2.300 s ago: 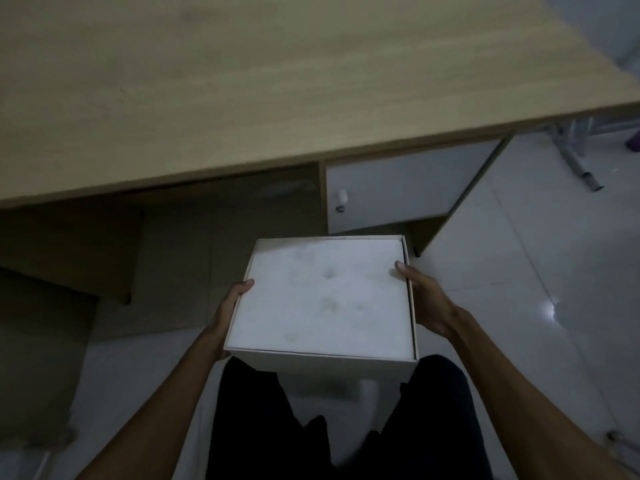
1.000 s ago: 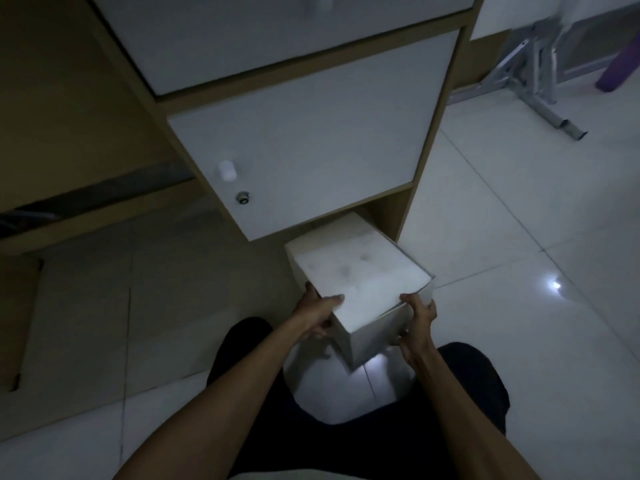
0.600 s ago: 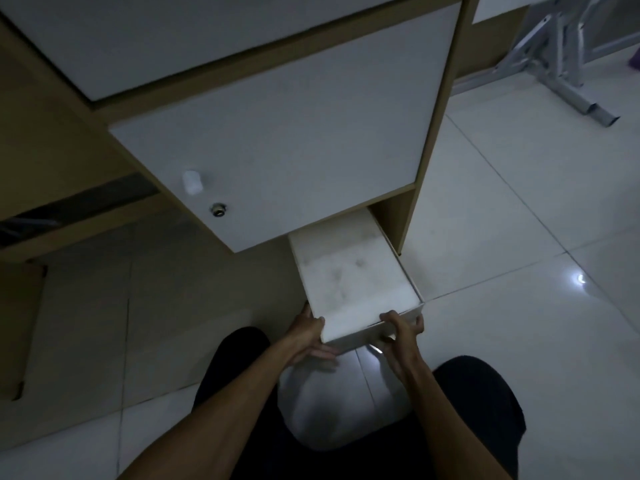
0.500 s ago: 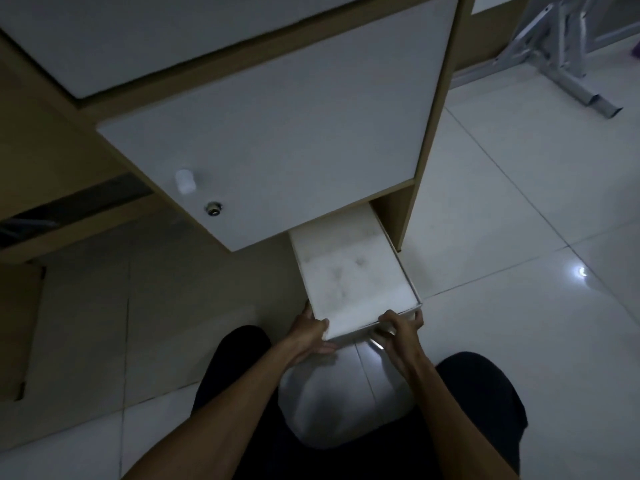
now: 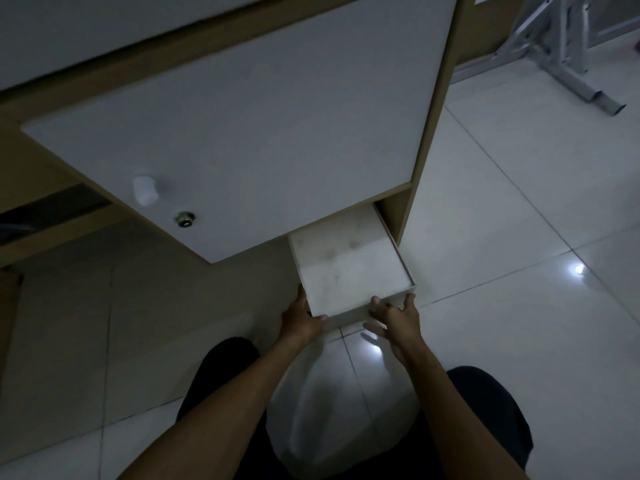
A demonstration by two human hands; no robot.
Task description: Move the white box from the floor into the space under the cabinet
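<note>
The white box (image 5: 349, 268) lies on the tiled floor with its far end under the white-doored cabinet (image 5: 263, 126); the near half sticks out toward me. My left hand (image 5: 300, 315) grips the box's near left corner, thumb on the top edge. My right hand (image 5: 394, 315) rests against the near right corner with its fingers spread and partly off the box. The cabinet's wooden side panel (image 5: 405, 216) stands just right of the box.
The cabinet door carries a white knob (image 5: 144, 190) and a metal lock (image 5: 184, 219). A metal frame leg (image 5: 571, 53) stands on the floor at the upper right. My knees in dark trousers (image 5: 485, 410) sit close behind the hands. Open desk space lies left.
The box went from held up in front of me down to the floor, then slid further under the cabinet. My right hand's fingers have loosened and spread at the near corner.
</note>
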